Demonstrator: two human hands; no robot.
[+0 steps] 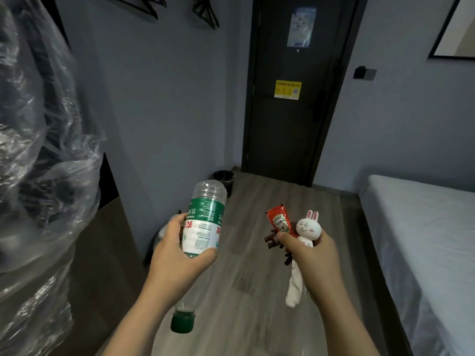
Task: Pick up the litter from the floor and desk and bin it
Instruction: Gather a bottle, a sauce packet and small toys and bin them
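Two hands: both are raised over the grey wood-plank floor [257, 283], each holding litter.
Left hand [177, 255]: fingers and thumb are curled round the middle of a clear plastic bottle with a green and white label [203, 227].
Bottle position: it is upside down and tilted; its ribbed base points up and away from the left hand, and its green screw cap [182, 321] hangs below the left wrist.
Right hand [313, 255]: it is closed in a fist round a bunch of small things.
Red ketchup sachet [279, 222]: it sticks up from the thumb side of the right hand, pinned under the thumb.
White rabbit-headed toy [308, 228]: its head sits just above the right hand's knuckles, touching the sachet.
Dark brown pieces [272, 241]: they poke out to the left of the right hand; what they are cannot be told.
White limp cloth [294, 286]: it dangles below the right hand.
Black round bin with a black liner [225, 179]: it stands on the floor well beyond the left hand, beside the dark door [288, 129].
Door: it lies far ahead of both hands and carries a yellow notice [287, 89].
Bed with a white sheet [424, 240]: to the right of the right hand.
Crinkled clear plastic sheeting [38, 124]: to the left of the left hand.
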